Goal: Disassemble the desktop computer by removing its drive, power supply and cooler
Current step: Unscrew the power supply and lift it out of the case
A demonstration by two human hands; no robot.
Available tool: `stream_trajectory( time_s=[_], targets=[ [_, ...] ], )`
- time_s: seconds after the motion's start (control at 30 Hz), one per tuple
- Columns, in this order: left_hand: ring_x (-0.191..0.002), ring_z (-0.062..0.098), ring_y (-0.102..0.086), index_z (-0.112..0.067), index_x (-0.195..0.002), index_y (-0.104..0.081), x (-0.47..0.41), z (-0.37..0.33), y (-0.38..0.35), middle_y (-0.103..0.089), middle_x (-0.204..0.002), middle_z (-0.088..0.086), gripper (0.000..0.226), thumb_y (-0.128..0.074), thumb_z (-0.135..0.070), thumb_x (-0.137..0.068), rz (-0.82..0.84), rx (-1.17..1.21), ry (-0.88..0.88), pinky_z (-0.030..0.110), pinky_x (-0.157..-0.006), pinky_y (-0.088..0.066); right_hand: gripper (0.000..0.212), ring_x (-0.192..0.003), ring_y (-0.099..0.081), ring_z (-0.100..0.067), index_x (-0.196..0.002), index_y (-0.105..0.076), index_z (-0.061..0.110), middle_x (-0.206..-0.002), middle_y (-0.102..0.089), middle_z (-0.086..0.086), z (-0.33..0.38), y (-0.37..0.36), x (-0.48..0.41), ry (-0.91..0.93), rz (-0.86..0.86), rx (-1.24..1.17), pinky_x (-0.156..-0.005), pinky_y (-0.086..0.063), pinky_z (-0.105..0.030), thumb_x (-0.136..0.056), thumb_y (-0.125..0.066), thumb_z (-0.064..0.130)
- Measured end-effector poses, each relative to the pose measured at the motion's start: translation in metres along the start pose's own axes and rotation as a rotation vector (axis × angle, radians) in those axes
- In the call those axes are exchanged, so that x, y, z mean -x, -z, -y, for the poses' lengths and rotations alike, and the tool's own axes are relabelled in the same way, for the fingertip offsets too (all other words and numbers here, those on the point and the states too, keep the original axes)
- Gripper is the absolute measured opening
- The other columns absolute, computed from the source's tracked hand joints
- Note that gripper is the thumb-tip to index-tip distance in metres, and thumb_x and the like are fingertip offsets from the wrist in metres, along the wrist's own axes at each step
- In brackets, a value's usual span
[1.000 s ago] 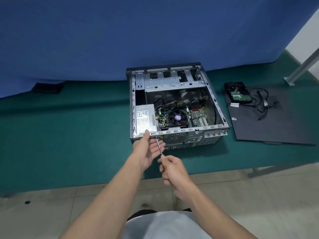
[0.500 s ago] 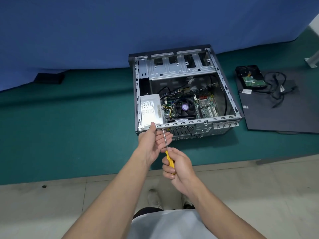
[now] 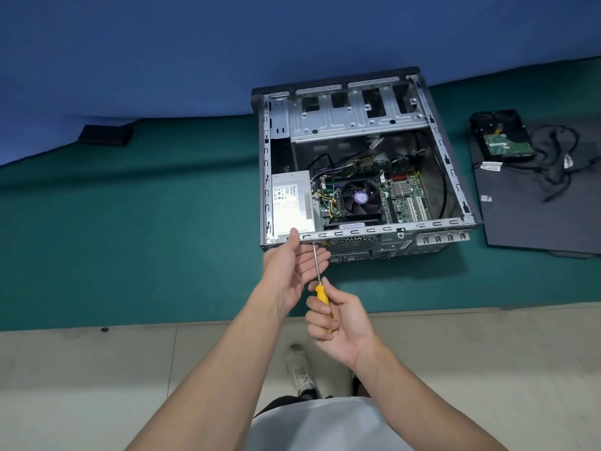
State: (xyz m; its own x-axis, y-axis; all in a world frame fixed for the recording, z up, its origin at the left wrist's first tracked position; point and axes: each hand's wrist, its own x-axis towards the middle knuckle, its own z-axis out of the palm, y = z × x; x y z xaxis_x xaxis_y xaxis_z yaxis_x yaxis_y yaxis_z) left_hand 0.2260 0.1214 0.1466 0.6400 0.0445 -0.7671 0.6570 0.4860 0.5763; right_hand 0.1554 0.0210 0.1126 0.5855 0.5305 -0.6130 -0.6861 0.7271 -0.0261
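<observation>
The open desktop case [image 3: 448, 164] lies on its side on the green table. Inside at the left is the grey power supply [image 3: 292, 203]; the black cooler fan [image 3: 361, 200] sits on the motherboard beside it. My right hand [image 3: 341, 317] grips the yellow handle of a screwdriver [image 3: 317, 268], whose tip meets the case's near rear panel. My left hand [image 3: 292, 262] is at that rear edge, thumb on the rim, fingers straight beside the shaft. A removed hard drive [image 3: 502, 135] lies to the right on a black panel.
The black side panel [image 3: 536, 216] lies right of the case with loose black cables [image 3: 559, 164] on it. A small black object [image 3: 105, 135] sits at the far left by the blue backdrop. The table's near edge meets a tiled floor; my shoes show below.
The view has shifted, so the case sits higher and further right. My right hand has slid back along the screwdriver, showing more yellow handle. My left hand stays at the rear edge.
</observation>
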Motion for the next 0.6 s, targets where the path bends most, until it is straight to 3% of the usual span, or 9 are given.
stream_trajectory(
  time_s=[0.23, 0.4, 0.5, 0.6],
  targets=[
    [-0.083, 0.032, -0.073, 0.013, -0.097, -0.058, 0.001, 0.000, -0.002, -0.071, -0.091, 0.029, 0.044, -0.052, -0.031, -0.100, -0.023, -0.002, -0.016, 0.034, -0.067, -0.061, 0.028, -0.037, -0.012, -0.005, -0.080, -0.060, 0.009, -0.050, -0.027, 0.007, 0.005, 0.004, -0.003, -0.082, 0.089, -0.095, -0.031, -0.015, -0.019, -0.093, -0.047, 0.031],
    [-0.083, 0.032, -0.073, 0.012, -0.095, -0.058, 0.003, -0.001, -0.004, -0.071, -0.090, 0.028, 0.044, -0.051, -0.031, -0.101, -0.033, -0.014, -0.017, 0.033, -0.067, -0.061, 0.026, -0.037, -0.010, -0.004, -0.080, -0.057, 0.009, -0.054, -0.019, 0.009, 0.006, 0.003, -0.003, -0.091, 0.101, -0.116, -0.032, -0.010, -0.017, -0.091, -0.047, 0.031],
    [-0.083, 0.032, -0.073, 0.012, -0.094, -0.059, 0.003, -0.001, -0.004, -0.072, -0.086, 0.026, 0.044, -0.051, -0.031, -0.101, -0.035, -0.016, -0.014, 0.033, -0.066, -0.061, 0.024, -0.037, -0.009, -0.004, -0.080, -0.054, 0.012, -0.051, -0.021, 0.008, 0.006, -0.001, -0.001, -0.048, 0.063, -0.083, -0.031, -0.011, -0.017, -0.092, -0.046, 0.032],
    [-0.082, 0.032, -0.073, 0.013, -0.098, -0.059, 0.003, -0.002, -0.004, -0.072, -0.087, 0.027, 0.045, -0.052, -0.032, -0.100, -0.043, -0.010, -0.006, 0.032, -0.063, -0.061, 0.029, -0.033, -0.014, -0.004, -0.077, -0.050, 0.014, -0.046, -0.028, 0.006, 0.002, -0.011, 0.000, 0.089, -0.096, 0.047, -0.032, -0.013, -0.013, -0.098, -0.044, 0.033]
  ],
)
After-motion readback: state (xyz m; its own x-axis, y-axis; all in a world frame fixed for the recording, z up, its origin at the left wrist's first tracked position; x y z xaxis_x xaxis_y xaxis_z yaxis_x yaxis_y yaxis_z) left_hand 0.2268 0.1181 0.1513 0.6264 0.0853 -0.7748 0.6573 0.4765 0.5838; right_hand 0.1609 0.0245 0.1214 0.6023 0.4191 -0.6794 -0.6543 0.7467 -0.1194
